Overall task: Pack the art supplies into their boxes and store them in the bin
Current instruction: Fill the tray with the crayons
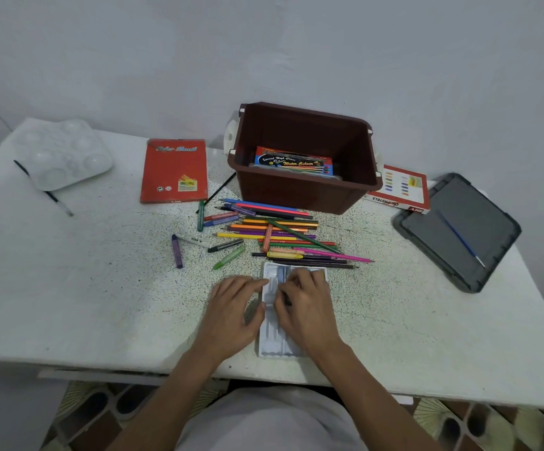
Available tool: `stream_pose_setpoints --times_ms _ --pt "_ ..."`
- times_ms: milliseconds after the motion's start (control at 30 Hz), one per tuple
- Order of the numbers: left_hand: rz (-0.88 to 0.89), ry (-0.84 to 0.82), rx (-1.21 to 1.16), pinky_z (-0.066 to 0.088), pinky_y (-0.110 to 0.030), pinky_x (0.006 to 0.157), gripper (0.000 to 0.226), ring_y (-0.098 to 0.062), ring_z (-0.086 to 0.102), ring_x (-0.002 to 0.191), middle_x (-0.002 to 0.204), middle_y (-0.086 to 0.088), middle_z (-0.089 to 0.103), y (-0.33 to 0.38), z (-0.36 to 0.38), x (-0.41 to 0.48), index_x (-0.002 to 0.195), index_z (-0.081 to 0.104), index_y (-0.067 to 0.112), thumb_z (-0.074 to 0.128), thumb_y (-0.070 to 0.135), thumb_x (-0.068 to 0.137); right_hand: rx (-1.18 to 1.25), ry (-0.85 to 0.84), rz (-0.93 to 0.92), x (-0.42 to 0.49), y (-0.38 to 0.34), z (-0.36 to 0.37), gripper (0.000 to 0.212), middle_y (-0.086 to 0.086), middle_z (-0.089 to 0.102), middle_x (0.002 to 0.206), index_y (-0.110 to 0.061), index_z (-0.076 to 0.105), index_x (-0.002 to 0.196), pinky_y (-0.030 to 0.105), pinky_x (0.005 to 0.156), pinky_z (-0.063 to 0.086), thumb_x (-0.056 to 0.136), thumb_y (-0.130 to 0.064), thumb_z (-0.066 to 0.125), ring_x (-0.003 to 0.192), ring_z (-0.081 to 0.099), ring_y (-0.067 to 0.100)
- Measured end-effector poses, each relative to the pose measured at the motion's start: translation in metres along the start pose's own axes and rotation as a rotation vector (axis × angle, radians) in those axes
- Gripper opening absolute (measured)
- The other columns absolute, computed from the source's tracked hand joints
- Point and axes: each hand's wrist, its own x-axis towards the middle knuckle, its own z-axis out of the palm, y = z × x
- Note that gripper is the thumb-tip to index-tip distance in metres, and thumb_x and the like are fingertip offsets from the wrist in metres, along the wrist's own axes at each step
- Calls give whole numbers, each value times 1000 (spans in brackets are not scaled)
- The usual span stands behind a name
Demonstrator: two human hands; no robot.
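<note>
Speckled white table (pixel 101 288) set against a plain pale wall, and a brown plastic bin (pixel 306 193) stands open near the far edge. Inside the bin lies a blue watercolour box (pixel 293 162). Just to the left of the bin a red colour pencil box (pixel 173 170) lies flat. Much farther left of the bin sits a white paint palette (pixel 64 154) with a black paintbrush (pixel 44 190) running along its near side. Right of the bin, partly hidden by its corner, is the oil pastels box (pixel 401 190). Farther right of the bin a grey lid (pixel 459 232) lies flat with a blue brush (pixel 459 237) across it.

In front of the bin, right up against its near wall, spreads a loose heap of colour pencils (pixel 283 236). Left of the heap lie a few stray sticks, among them a purple crayon (pixel 177 251) and a light green crayon (pixel 229 257).

In front of the bin and past the heap, close to the person, a white plastic tray (pixel 269 346) lies lengthwise, with a blue-grey pastel stick (pixel 282 275) in a groove at its far end. The left hand (pixel 235 314) rests relaxed on the table, fingers stretched out, fingertips touching the tray's left rim. The right hand (pixel 303 307) covers the middle of the tray with its fingers bent down onto the grooves. Something dark shows under its thumb, but I can't tell whether the hand grips it or only presses.
</note>
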Motion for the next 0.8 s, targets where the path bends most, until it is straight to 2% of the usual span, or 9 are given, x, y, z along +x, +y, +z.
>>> stream_pose_setpoints --times_ms 233,367,433,533,667,800 --pt "6 2 -4 30 -24 99 40 -9 48 113 114 11 59 1 0 0 126 61 22 47 37 92 119 -69 48 7 0 -5 33 0 55 92 -15 72 78 33 76 39 90 -32 46 84 42 17" --pt "6 -1 -9 27 -22 98 40 -8 47 113 114 11 59 1 -1 1 127 60 23 46 38 93 275 -104 114 17 9 -8 16 2 60 89 -10 73 85 37 77 44 91 -18 60 81 46 16" --pt "6 -1 -9 27 -21 98 40 -8 48 112 113 11 59 1 -1 0 127 60 22 46 39 93 244 -66 126 23 15 -7 14 6 64 93 -10 73 99 38 76 46 91 -14 62 82 53 21" --pt "1 -1 -8 27 -23 97 41 -8 47 113 113 12 59 1 -1 0 127 60 22 45 39 93 129 -23 152 37 23 -4 23 9 64 99 -10 69 112 40 76 48 91 -12 60 87 56 28" --pt "2 1 -12 31 -28 97 41 -8 47 113 115 10 59 1 -1 0 127 60 23 44 39 93 15 -20 136 51 29 -1 23 11 62 96 -12 72 111 42 74 49 89 -10 63 85 56 32" --pt "6 5 -7 27 -22 98 41 -9 47 113 115 10 59 1 -1 0 127 60 22 46 38 92 -33 -58 103 61 32 -1 17 8 61 96 -17 76 104 41 74 49 92 -15 64 85 56 31"
